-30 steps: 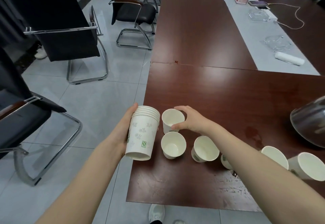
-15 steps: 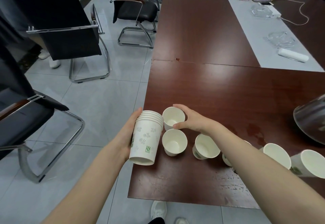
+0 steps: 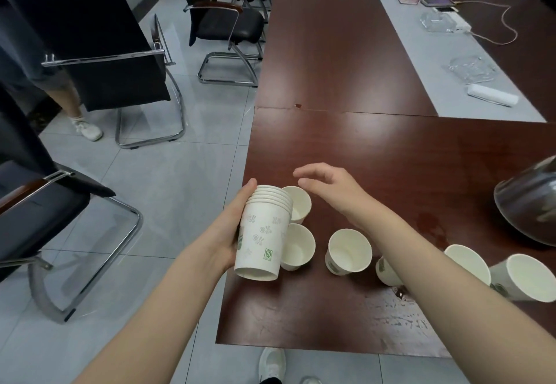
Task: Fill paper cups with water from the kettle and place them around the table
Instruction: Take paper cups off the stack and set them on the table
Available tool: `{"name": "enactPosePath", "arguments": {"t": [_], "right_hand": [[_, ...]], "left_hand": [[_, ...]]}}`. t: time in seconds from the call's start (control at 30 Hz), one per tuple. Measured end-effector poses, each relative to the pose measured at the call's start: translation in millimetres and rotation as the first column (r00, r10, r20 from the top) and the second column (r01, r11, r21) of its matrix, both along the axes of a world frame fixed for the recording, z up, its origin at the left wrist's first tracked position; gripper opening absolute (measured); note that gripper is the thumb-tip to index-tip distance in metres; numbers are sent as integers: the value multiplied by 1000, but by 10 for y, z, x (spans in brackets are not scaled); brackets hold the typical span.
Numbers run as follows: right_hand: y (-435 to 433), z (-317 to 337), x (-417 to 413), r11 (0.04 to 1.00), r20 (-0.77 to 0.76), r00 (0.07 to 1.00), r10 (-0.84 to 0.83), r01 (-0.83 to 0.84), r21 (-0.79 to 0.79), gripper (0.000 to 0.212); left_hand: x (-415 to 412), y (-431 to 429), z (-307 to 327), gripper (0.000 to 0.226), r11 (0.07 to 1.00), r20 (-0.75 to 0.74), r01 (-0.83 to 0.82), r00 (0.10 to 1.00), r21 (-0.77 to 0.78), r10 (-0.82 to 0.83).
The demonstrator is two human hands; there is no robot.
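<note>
Lifted off the far cup (image 3: 298,204), my right hand (image 3: 328,185) now hovers open above it. My left hand (image 3: 233,227) grips the stack (image 3: 263,233) alongside, ready for peeling another. The kettle (image 3: 529,200) sits well right.

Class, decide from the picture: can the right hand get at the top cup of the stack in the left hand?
Probably yes. The right hand hovers open beside the rims of the stack, which the left hand grips from the other side; nothing lies between them.

Kettle (image 3: 529,203) cut by right edge, 1 cup (image 3: 386,273) half hidden behind forearm (image 3: 427,266)
</note>
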State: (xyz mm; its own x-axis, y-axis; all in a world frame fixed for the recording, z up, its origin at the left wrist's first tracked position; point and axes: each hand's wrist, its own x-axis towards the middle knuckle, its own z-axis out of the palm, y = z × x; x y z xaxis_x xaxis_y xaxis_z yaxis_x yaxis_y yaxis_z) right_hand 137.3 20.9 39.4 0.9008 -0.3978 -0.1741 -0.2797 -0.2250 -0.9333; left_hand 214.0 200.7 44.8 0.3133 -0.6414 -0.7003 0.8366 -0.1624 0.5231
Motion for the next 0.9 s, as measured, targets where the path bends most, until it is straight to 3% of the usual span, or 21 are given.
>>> {"name": "enactPosePath", "arguments": {"t": [0.17, 0.3, 0.47, 0.7, 0.83, 0.9], "right_hand": [[101, 328, -167, 981, 73, 986, 151, -158, 108, 14], [41, 384, -288, 979, 91, 993, 73, -89, 186, 19], [-43, 379, -448, 967, 81, 997, 0, -20, 254, 25], [-132, 385, -594, 964, 26, 997, -76, 67, 259, 39], [-144, 401, -647, 957, 5, 991, -133, 127, 261, 33], [-141, 395, -659, 953, 2, 986, -165, 159, 258, 29]], "left_hand": [[-112, -197, 111, 63, 999, 60, 41, 997, -9, -41], [-211, -308, 166, 67, 996, 77, 87, 993, -2, -87], [-351, -417, 228, 55, 989, 97, 145, 985, 17, -146], [-524, -527, 331, 51, 987, 53, 146, 987, 69, -149], [-579, -574, 367, 63, 984, 21, 156, 987, 89, -159], [-611, -596, 399, 53, 983, 22, 162, 986, 84, -164]]}}
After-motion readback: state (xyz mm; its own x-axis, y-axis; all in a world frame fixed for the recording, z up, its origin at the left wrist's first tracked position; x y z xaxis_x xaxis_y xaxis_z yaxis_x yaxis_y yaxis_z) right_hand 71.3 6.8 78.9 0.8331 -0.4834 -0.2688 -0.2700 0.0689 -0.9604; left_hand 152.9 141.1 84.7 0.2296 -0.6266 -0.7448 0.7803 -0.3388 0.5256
